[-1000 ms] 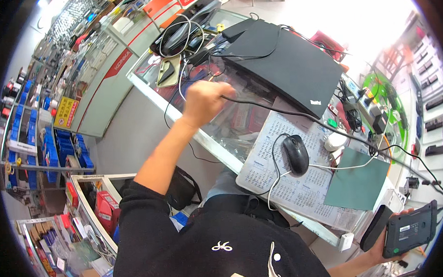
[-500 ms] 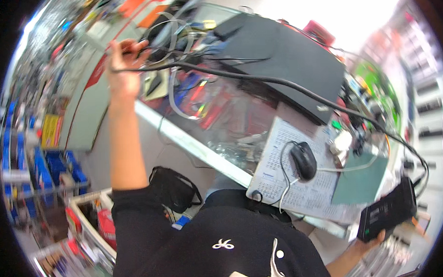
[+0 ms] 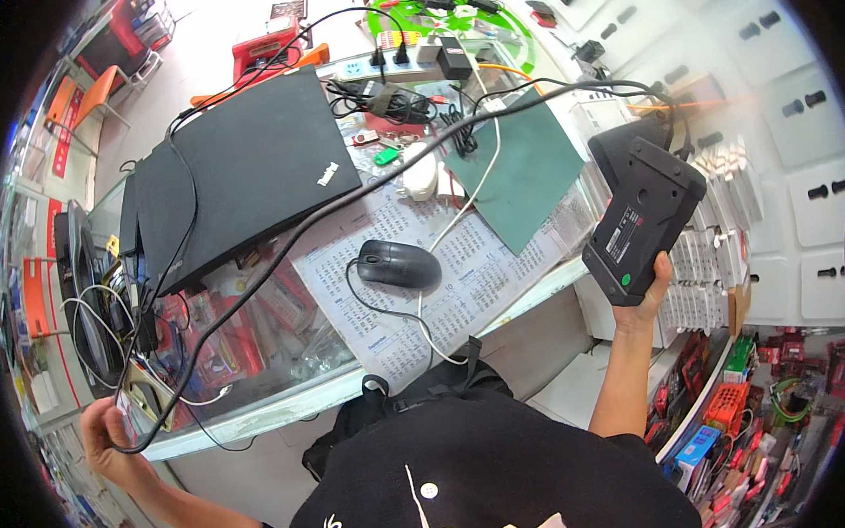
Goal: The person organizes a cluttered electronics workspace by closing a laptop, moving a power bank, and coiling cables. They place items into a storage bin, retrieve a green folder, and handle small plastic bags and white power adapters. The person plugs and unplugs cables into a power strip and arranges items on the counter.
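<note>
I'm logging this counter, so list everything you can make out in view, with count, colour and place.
Counter: one, glass-topped, pale edge, centre
Laptop: one, black, closed, counter's left part
Printed sheet: one, white, counter's near middle
Mouse: one, black, on the sheet
Flat mat: one, grey-green, right of the mouse
Power strip: one, white, counter's far edge
Coiled cables: several, black, near the strip
Thick cable: one, black, arching over the counter
Handheld device: one, black, raised right of the counter
Chair: at least one, orange, upper left
Basket: one, orange, lower right
Small goods: too many to count, mixed colours, lower right
Left hand: one, bare, at the thick cable
Right hand: one, bare, holding the device
</note>
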`<state>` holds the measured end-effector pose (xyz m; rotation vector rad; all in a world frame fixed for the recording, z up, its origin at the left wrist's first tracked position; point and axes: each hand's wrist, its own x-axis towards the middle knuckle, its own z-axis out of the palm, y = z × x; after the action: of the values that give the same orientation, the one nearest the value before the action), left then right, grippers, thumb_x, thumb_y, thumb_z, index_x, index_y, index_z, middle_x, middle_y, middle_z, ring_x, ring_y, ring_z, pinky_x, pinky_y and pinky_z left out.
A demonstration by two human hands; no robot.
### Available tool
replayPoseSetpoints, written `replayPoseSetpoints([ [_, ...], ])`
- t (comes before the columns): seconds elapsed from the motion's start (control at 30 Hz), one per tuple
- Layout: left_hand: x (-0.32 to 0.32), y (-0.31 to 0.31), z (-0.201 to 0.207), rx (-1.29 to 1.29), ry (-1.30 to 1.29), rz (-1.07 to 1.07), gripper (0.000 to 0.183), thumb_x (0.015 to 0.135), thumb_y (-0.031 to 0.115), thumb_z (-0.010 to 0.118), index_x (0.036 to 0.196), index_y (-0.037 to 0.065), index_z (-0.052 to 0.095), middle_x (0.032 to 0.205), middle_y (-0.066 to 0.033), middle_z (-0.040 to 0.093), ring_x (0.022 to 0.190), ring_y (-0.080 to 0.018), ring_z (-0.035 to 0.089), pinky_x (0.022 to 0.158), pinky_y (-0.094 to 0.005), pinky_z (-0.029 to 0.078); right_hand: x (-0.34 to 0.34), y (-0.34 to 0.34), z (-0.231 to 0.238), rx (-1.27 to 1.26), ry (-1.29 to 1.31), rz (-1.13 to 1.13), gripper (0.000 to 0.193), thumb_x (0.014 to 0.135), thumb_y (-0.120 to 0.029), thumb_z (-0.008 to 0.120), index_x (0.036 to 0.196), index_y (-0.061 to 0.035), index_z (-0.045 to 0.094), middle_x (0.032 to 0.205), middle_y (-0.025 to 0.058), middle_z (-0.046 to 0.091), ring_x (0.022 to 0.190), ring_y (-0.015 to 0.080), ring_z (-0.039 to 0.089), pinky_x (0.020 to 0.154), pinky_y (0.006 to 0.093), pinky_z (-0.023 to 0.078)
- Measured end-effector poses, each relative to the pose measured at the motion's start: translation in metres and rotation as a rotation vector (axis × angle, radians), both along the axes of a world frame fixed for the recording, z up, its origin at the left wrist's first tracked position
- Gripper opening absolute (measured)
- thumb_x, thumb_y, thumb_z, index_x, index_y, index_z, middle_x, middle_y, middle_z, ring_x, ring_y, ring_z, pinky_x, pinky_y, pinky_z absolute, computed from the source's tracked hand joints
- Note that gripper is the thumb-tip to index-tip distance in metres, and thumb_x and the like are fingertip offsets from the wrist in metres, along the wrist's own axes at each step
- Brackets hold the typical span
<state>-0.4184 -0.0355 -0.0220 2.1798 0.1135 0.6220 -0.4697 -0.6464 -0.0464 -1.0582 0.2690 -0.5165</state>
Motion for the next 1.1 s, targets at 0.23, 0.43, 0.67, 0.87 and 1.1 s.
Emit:
replayPoseSetpoints([
  [0.23,-0.005,-0.087,0.009,0.228,0.265,-0.220,0.022,0.074,0.002,0.074,0.095,0.001,0.066,0.069,0.0027,0.046,0.064,-0.0075,0.040,0.060,-0.0216,0.033,-0.016,-0.017,-0.014,-0.098,0.111,0.026,0.076,0.071,-0.041,0.073,0.128,0.0021,0.046,0.115,0.0111,0.058,0.103,0.0219,0.059,0.089,0.0339,0.049],
  [0.43,-0.015,-0.118,-0.018,0.323,0.488,-0.256,0.021,0.071,0.003,0.073,0.089,0.000,0.063,0.069,-0.0085,0.050,0.063,-0.0196,0.050,0.058,-0.0312,0.038,0.004,-0.026,-0.016,-0.498,0.274,0.229,0.100,0.058,-0.038,0.081,0.137,0.0048,0.037,0.117,0.0102,0.055,0.109,0.0206,0.054,0.095,0.0313,0.041],
  [0.67,-0.042,-0.101,-0.059,0.549,0.725,-0.304,0.022,0.067,-0.002,0.070,0.088,0.003,0.064,0.076,-0.0092,0.056,0.075,-0.0278,0.057,0.097,-0.0424,0.041,0.040,-0.041,-0.031,-1.280,0.375,0.398,0.099,0.051,-0.022,0.079,0.141,-0.0066,0.041,0.131,0.0130,0.047,0.125,0.0279,0.043,0.108,0.0364,0.029],
  [0.87,-0.036,-0.122,-0.047,0.699,0.709,-0.393,0.054,0.063,-0.008,0.058,0.114,0.008,0.061,0.125,-0.0120,0.053,0.122,-0.0300,0.046,0.112,-0.0475,0.025,0.077,-0.058,-0.035,-1.638,0.353,0.614,0.093,0.053,-0.024,0.078,0.139,-0.0161,0.043,0.131,0.0129,0.046,0.126,0.0316,0.040,0.113,0.0553,0.016],
  [1.1,0.008,-0.139,-0.038,0.615,0.736,-0.411,0.032,0.069,-0.004,0.056,0.098,0.004,0.065,0.096,-0.0130,0.063,0.097,-0.0332,0.056,0.092,-0.0427,0.041,0.102,-0.079,-0.042,-1.885,0.327,0.756,0.095,0.054,-0.013,0.077,0.141,-0.0199,0.040,0.138,0.0131,0.040,0.132,0.0335,0.035,0.114,0.0566,0.015],
])
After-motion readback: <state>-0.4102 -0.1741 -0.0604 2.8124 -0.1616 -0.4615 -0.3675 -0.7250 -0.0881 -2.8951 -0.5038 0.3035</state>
